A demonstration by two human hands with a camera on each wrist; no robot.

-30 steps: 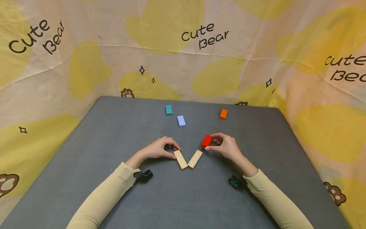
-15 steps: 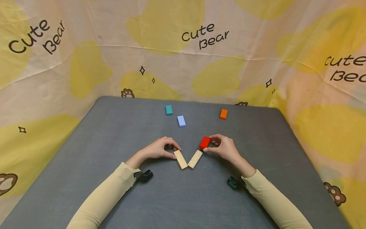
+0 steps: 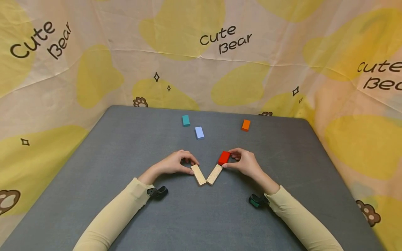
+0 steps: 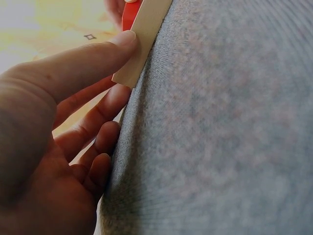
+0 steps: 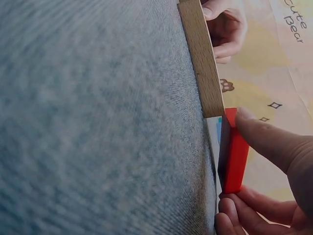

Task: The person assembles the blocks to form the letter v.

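Observation:
Two pale wooden blocks form a V on the grey table, their near ends meeting. My left hand point(image 3: 174, 162) pinches the far end of the left wooden block point(image 3: 198, 175) between thumb and forefinger; the left wrist view has the thumb against its face. Between the thumb and fingers of my right hand point(image 3: 246, 163) is a red block point(image 3: 224, 158), held lengthwise. It sits right at the far end of the right wooden block point(image 3: 214, 174), roughly in line with it. From the right wrist, the red block point(image 5: 238, 156) appears tilted, its end close to the wooden block point(image 5: 203, 63).
Farther back on the grey table point(image 3: 141, 132) lie a teal block point(image 3: 186, 120), a light blue block point(image 3: 199, 132) and, to the right, an orange block point(image 3: 246, 125). A yellow patterned cloth point(image 3: 176, 35) hangs behind the table.
My right hand has brought the red block left and nearer to me, up to the far end of the right wooden block. My left hand and both wooden blocks have stayed in place.

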